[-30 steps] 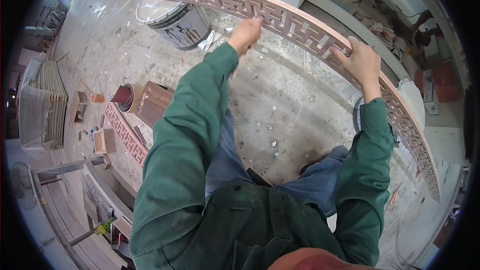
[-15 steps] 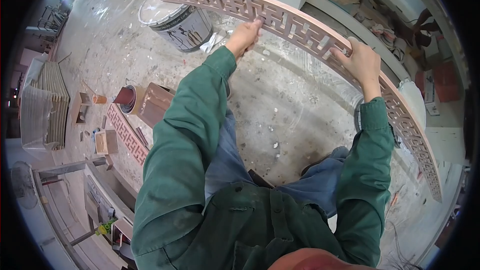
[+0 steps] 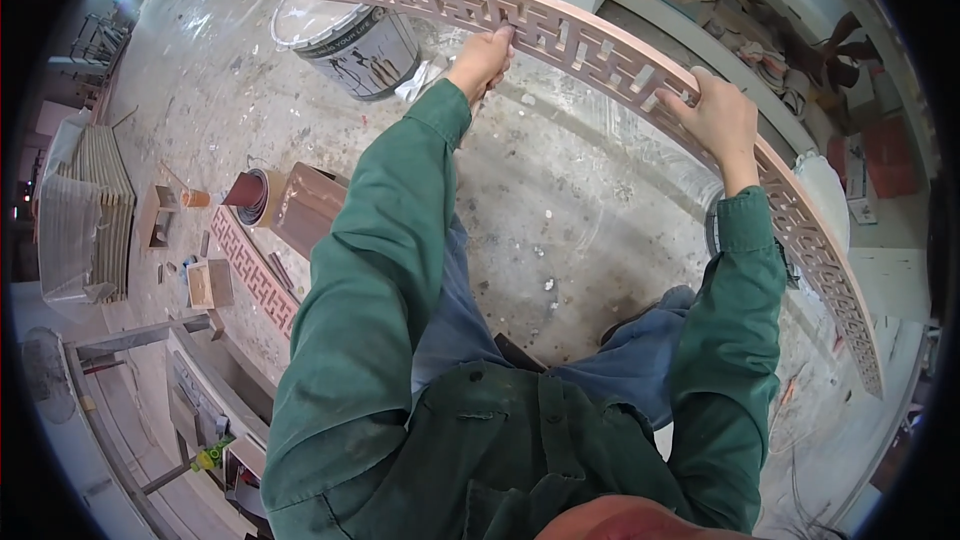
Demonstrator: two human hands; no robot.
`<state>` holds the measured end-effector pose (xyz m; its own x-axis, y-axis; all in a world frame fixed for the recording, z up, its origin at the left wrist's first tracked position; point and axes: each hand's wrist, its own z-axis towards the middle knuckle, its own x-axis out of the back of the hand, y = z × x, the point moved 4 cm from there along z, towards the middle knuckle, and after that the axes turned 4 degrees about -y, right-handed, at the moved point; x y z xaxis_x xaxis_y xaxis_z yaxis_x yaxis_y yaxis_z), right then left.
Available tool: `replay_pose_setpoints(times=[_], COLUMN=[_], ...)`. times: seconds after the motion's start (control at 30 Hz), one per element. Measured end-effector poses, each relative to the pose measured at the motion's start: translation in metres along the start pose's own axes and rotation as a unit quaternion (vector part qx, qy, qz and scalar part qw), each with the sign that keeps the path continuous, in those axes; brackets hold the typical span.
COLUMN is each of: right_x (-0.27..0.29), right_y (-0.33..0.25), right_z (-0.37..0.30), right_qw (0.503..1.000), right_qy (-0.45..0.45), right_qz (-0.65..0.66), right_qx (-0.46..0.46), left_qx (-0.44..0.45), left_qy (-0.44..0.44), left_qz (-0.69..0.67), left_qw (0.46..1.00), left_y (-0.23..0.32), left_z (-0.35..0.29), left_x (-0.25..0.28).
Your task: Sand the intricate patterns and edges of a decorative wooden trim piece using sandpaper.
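Note:
A long, narrow wooden lattice panel (image 3: 580,45) with a cut-out geometric pattern stretches across the far side in front of me, bending down to the right. My right hand (image 3: 722,122) grips its right half, with the thumb on the openwork face and the fingers over the upper edge. Further left, my left hand (image 3: 482,62) is closed at the lower edge, its thumb against the lattice. The other left fingers are curled and partly hidden, and anything else in them does not show.
A paint bucket (image 3: 362,55) stands behind the panel's left end. At left, a second lattice strip (image 3: 250,275), a brown roll (image 3: 258,195) and a small wooden box (image 3: 210,284) lie on the floor. Stacked wrapped sheets (image 3: 95,210) stand beyond. A cluttered shelf (image 3: 740,50) is at far right.
My left hand has shifted slightly left and away from me along the panel. The panel has moved a little up and left, and the right hand keeps its grip.

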<state>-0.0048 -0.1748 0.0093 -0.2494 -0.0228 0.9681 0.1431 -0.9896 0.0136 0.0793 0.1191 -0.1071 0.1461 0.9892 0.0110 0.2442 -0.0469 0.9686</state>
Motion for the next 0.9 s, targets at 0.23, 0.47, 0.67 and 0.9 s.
replay_pose_setpoints(times=[0.23, 0.47, 0.67, 0.9], right_x=[0.000, -0.001, -0.001, 0.001], right_y=[0.002, 0.003, -0.002, 0.003], right_z=[-0.003, -0.001, 0.002, 0.001], right_qw=[1.000, 1.000, 1.000, 1.000], right_qy=[0.006, 0.005, 0.000, 0.005], right_qz=[0.016, 0.006, 0.002, 0.009], right_qx=[0.004, 0.004, 0.002, 0.003], left_qx=[0.010, 0.023, -0.003, -0.018], left_qy=[-0.028, -0.043, -0.003, -0.032], left_qz=[0.042, 0.066, 0.073, 0.193], left_qw=[0.999, 0.997, 0.997, 0.981], left_y=[0.000, -0.004, 0.007, 0.008], left_z=[-0.006, -0.014, -0.003, -0.006], left_x=[0.007, 0.001, 0.020, 0.027])
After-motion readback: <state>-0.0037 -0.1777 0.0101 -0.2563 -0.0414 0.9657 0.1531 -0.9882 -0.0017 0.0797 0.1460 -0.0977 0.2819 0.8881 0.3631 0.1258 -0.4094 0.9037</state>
